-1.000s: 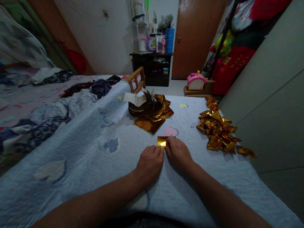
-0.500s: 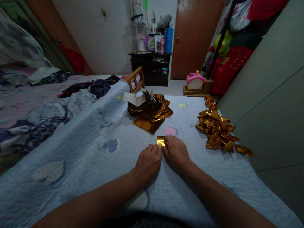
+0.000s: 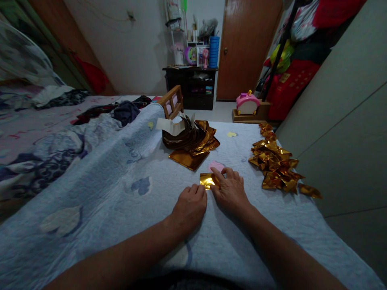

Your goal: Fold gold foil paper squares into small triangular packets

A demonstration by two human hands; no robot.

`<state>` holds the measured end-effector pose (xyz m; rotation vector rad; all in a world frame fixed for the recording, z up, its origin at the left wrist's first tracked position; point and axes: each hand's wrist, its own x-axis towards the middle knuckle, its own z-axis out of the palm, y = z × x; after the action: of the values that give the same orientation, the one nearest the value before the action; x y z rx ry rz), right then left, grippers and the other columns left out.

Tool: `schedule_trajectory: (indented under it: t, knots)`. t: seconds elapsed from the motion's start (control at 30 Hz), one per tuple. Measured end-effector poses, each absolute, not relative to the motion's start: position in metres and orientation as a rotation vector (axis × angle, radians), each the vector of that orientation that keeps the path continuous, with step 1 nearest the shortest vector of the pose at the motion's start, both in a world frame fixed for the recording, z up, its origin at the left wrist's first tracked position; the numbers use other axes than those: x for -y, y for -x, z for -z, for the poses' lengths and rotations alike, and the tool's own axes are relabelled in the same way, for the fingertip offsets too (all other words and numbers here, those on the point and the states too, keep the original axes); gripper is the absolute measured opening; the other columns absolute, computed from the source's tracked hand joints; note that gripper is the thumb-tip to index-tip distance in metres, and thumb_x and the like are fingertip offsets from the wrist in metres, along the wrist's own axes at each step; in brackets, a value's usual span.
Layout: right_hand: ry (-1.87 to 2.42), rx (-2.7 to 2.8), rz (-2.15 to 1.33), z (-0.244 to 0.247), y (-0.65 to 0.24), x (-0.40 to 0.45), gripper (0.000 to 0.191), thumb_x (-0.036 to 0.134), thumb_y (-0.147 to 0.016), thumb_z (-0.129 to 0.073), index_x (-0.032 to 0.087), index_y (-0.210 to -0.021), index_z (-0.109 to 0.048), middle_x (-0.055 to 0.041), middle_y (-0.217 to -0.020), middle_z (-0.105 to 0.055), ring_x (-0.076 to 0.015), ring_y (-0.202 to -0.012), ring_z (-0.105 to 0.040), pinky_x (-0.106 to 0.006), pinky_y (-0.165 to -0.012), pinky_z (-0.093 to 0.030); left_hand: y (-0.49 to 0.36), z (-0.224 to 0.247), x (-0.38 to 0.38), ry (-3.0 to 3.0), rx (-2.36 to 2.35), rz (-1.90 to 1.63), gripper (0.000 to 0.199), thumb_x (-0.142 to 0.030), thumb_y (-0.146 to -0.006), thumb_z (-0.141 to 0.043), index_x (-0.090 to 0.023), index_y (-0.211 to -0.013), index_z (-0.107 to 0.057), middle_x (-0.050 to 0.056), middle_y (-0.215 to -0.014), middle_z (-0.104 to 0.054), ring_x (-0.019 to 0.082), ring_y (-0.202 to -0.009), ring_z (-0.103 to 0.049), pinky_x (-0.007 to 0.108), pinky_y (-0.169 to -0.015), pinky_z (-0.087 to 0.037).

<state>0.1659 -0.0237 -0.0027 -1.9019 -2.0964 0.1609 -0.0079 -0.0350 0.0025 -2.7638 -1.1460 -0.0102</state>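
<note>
A small folded sheet of gold foil paper (image 3: 207, 181) lies flat on the quilt in front of me. My left hand (image 3: 191, 203) is closed, its curled fingertips pressed at the sheet's near left corner. Over the right end lies my right hand (image 3: 231, 189), thumb at the near edge and index finger reaching to the far edge, gripping the sheet between them. This hand hides the sheet's right end. Beyond is a fanned stack of gold foil sheets (image 3: 189, 159). On the right sits a pile of folded gold foil pieces (image 3: 273, 161).
A light blue quilt (image 3: 121, 209) with heart patches covers the surface. Rumpled bedding (image 3: 60, 149) lies at left, and a wooden rail (image 3: 173, 100) stands behind the stack. A pale cabinet side (image 3: 341, 121) borders the right. A pink toy (image 3: 248, 102) sits beyond the far edge.
My right hand has shifted slightly right and its fingers have spread, uncovering more of the folded gold sheet. My left hand stays nearly in place at the corner.
</note>
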Motion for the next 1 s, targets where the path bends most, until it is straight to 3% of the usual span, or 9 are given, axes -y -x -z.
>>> schedule_trajectory:
  t: [0.43,0.77,0.9,1.0]
  knots:
    - [1.971,2.11,-0.178,0.002,-0.194,0.025,0.07,0.032,-0.092,-0.063,0.036,-0.157,-0.038,-0.0115,-0.129,-0.054,-0.0313,-0.11,-0.049,-0.043,-0.091,-0.035,0.014,-0.002,0.028,2.785,1.207,0.069,0.021,-0.004,-0.09,-0.053,-0.011,-0.103,-0.069,0.013,-0.096,-0.067,0.027,-0.089,-0.062,0.04,-0.072,-0.056]
    - [1.911,2.113,-0.165,0.004,-0.207,0.022,0.068,0.02,-0.09,-0.061,0.029,-0.155,-0.042,-0.0128,-0.124,-0.058,-0.0317,-0.107,-0.051,-0.043,-0.087,-0.038,0.015,-0.001,0.025,2.79,1.194,0.098,0.02,-0.003,-0.091,-0.052,-0.011,-0.099,-0.07,0.012,-0.094,-0.068,0.028,-0.088,-0.063,0.041,-0.072,-0.056]
    - [1.748,1.955,-0.118,0.001,-0.205,0.023,0.039,0.015,-0.087,-0.059,0.018,-0.126,-0.062,-0.0132,-0.114,-0.058,-0.0308,-0.107,-0.051,-0.044,-0.09,-0.039,0.015,-0.001,0.025,2.77,1.209,0.136,0.017,-0.004,-0.09,-0.054,-0.012,-0.094,-0.068,0.011,-0.092,-0.067,0.027,-0.086,-0.062,0.04,-0.071,-0.055]
    - [1.511,2.071,-0.22,-0.003,-0.196,0.024,0.015,0.015,-0.086,-0.062,0.018,-0.1,-0.065,-0.0107,-0.107,-0.06,-0.0277,-0.103,-0.052,-0.041,-0.089,-0.04,0.014,-0.002,0.022,2.763,1.281,0.201,0.014,-0.009,-0.093,-0.054,-0.015,-0.091,-0.067,0.01,-0.092,-0.067,0.027,-0.086,-0.062,0.039,-0.071,-0.053]
